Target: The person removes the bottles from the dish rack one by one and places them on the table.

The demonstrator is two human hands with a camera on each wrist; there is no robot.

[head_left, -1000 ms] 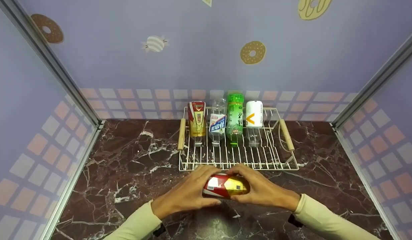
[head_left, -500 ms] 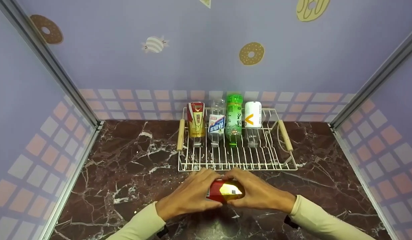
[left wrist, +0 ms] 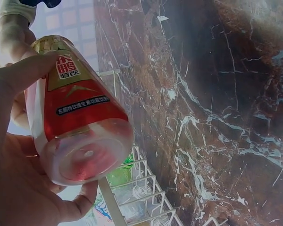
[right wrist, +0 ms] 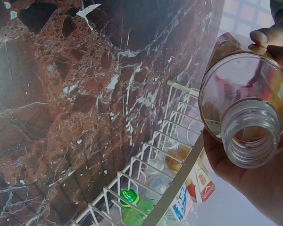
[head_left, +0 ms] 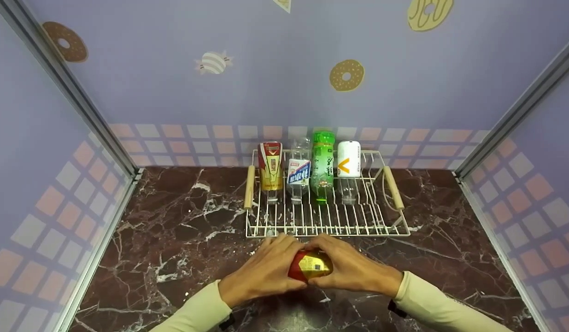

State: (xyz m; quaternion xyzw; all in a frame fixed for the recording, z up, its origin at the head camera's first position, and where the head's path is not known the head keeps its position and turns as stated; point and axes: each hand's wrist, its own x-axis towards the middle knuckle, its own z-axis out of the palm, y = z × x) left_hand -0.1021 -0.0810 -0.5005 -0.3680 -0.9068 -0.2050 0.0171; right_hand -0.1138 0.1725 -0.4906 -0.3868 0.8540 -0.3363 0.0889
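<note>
Red-and-gold bottle (head_left: 310, 266), one, held sideways over a dark marbled counter (head_left: 183, 249); base toward 9 o'clock, open threaded neck toward 3. Left hand (head_left: 263, 269): clamped round the base end. Right hand (head_left: 360, 272): clamped round the neck end, fingertips close to the left's. White wire rack (head_left: 381, 235), wooden handles at 9 and 3 o'clock: lies at 12 o'clock from the hands. Rack contents, 9 toward 3 o'clock: second red-and-gold bottle (head_left: 271, 168); blue-and-white-labelled clear bottle (head_left: 298, 172); green bottle (head_left: 323, 161); white-wrapped bottle (head_left: 349, 159); necks toward 6.
</note>
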